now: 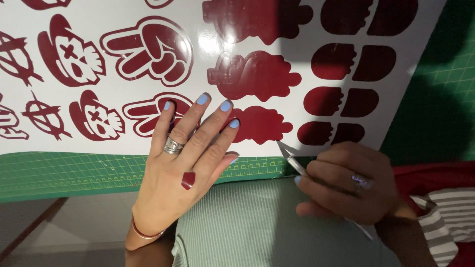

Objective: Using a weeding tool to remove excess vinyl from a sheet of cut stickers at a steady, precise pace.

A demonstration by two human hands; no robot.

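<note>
A white sticker sheet with dark red cut shapes lies on a green cutting mat. My left hand presses flat on the sheet's near edge, fingers spread over a hand-sign sticker and touching a cloud-like red shape. A small scrap of dark red vinyl sticks to the back of that hand. My right hand grips a thin metal craft blade, its tip at the sheet's lower edge just below the cloud-like shape.
Skull stickers and rounded dark red shapes fill the sheet. The mat's ruled edge runs along the table front, with floor at lower left. A pale green ribbed garment covers my lap.
</note>
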